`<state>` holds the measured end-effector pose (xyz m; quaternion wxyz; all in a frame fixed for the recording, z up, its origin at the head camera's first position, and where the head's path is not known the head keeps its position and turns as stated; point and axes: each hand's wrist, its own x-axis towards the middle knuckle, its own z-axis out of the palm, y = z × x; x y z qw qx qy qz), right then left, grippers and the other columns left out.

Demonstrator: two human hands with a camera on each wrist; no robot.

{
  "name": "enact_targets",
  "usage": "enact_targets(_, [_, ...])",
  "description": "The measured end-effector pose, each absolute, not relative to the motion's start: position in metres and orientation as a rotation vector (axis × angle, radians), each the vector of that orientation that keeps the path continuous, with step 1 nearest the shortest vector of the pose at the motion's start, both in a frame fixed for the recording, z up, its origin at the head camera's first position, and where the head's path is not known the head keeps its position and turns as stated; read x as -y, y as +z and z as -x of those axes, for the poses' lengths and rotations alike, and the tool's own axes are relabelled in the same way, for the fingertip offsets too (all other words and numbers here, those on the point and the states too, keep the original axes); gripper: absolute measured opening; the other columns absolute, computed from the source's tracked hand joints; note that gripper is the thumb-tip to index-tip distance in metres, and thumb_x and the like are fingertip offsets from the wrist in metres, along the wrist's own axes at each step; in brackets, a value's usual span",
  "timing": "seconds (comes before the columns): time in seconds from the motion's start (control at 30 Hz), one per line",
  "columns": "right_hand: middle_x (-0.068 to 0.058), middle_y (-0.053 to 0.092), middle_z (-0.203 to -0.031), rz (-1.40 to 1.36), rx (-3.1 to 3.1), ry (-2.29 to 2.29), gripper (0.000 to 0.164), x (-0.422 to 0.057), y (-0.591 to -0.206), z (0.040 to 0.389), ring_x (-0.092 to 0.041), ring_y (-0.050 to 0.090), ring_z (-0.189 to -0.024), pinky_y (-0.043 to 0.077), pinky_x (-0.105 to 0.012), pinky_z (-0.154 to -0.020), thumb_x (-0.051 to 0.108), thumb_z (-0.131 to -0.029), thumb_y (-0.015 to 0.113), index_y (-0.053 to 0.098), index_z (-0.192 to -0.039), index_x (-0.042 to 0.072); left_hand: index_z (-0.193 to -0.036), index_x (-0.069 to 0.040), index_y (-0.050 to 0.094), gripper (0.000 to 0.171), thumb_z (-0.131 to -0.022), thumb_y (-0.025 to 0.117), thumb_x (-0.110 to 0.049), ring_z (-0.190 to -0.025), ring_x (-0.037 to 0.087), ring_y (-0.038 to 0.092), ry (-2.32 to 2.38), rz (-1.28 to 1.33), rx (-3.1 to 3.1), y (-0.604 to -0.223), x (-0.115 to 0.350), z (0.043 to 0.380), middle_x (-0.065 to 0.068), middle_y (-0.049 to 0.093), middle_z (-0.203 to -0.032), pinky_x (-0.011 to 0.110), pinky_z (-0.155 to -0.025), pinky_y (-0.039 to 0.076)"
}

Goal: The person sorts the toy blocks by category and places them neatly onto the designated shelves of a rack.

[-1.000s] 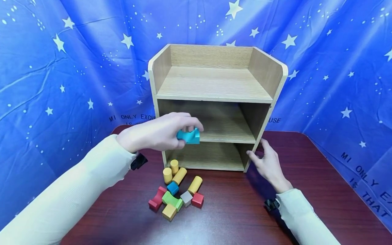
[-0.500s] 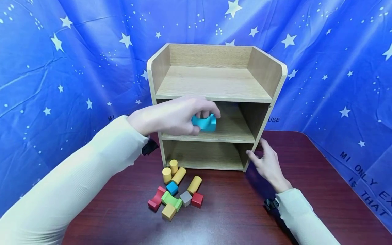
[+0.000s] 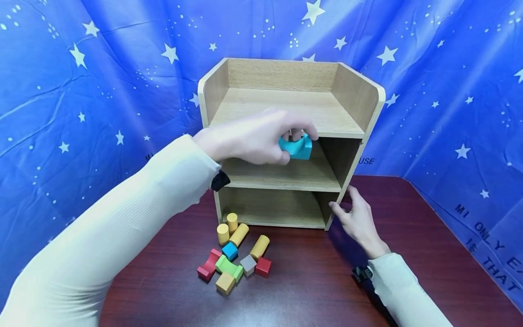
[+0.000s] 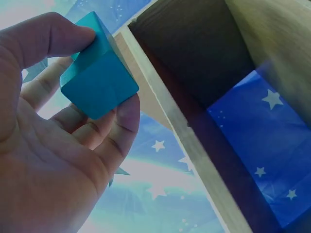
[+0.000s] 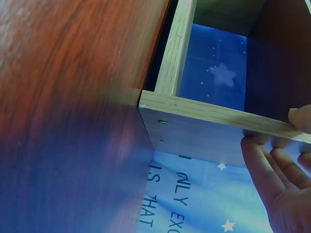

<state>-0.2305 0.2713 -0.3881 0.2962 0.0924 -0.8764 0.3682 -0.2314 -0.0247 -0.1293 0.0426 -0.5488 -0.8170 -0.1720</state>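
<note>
My left hand (image 3: 255,138) pinches a teal arch block (image 3: 302,149) between thumb and fingers, in front of the wooden shelf (image 3: 282,70). In the head view the block overlaps the middle compartment, just below the top board's front edge. The left wrist view shows the thumb (image 4: 63,36) on one side of the block and fingertips on its opposite side. Low on the shelf's right panel (image 5: 214,109), my right hand (image 3: 361,225) grips the front edge. Its thumb lies at the inner face and its fingers (image 5: 262,165) press the outer face.
On the dark red table (image 3: 306,281), left of centre, lie several blocks: yellow cylinders (image 3: 260,246), a red arch (image 3: 209,265), a green arch (image 3: 229,268) and small cubes, including a red cube (image 3: 263,267). A blue starry curtain (image 3: 122,68) hangs behind the shelf.
My left hand has moved up and to the right with the teal arch block, from in front of the lower left compartments to just below the top board. The right hand stays on the panel.
</note>
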Motion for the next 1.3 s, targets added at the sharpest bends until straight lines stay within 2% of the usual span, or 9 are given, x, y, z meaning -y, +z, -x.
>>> enact_targets(0.13, [-0.013, 0.063, -0.105, -0.245, 2.321, 0.982, 0.048, -0.271, -0.389, 0.23, -0.026, 0.063, -0.095, 0.044, -0.006, -0.069, 0.011, -0.084, 0.071, 0.05, -0.127, 0.005, -0.121, -0.012, 0.06, 0.046, -0.077, 0.064, -0.001, -0.088, 0.015, 0.05, -0.498, 1.687, 2.475, -0.124, 0.017, 0.233, 0.002, 0.055, -0.093, 0.027, -0.079, 0.042])
enact_targets(0.2, [-0.013, 0.063, -0.105, -0.247, 2.317, 0.981, 0.048, -0.271, -0.389, 0.231, -0.026, 0.063, -0.095, 0.043, -0.004, -0.069, 0.01, -0.084, 0.071, 0.05, -0.127, 0.005, -0.122, -0.013, 0.059, 0.047, -0.077, 0.065, -0.002, -0.089, 0.015, 0.05, -0.466, 1.676, 2.478, -0.121, 0.013, 0.234, 0.002, 0.056, -0.095, 0.027, -0.079, 0.042])
enact_targets(0.43, [-0.012, 0.063, -0.105, -0.249, 2.324, 0.963, 0.048, -0.271, -0.389, 0.231, -0.026, 0.063, -0.096, 0.042, -0.005, -0.068, 0.012, -0.084, 0.071, 0.05, -0.127, 0.005, -0.127, -0.01, 0.055, 0.051, -0.078, 0.065, -0.002, -0.093, 0.015, 0.053, -0.409, 1.642, 2.526, -0.113, -0.002, 0.241, 0.002, 0.059, -0.1, 0.027, -0.081, 0.043])
enact_targets(0.87, [-0.017, 0.062, -0.107, -0.267, 2.31, 0.988, 0.049, -0.271, -0.389, 0.23, -0.029, 0.064, -0.095, 0.044, -0.005, -0.069, 0.01, -0.084, 0.071, 0.05, -0.128, 0.004, -0.132, -0.019, 0.053, 0.051, -0.083, 0.063, -0.007, -0.096, 0.013, 0.052, -0.366, 1.515, 2.675, -0.104, -0.03, 0.259, 0.001, 0.058, -0.105, 0.025, -0.081, 0.041])
enact_targets(1.3, [-0.018, 0.062, -0.108, -0.255, 2.324, 0.979, 0.048, -0.272, -0.388, 0.23, -0.029, 0.063, -0.097, 0.044, -0.006, -0.069, 0.011, -0.084, 0.071, 0.05, -0.127, 0.004, -0.133, -0.019, 0.054, 0.051, -0.084, 0.061, -0.007, -0.096, 0.012, 0.052, -0.439, 1.467, 2.716, -0.107, -0.04, 0.275, 0.001, 0.059, -0.104, 0.023, -0.08, 0.042])
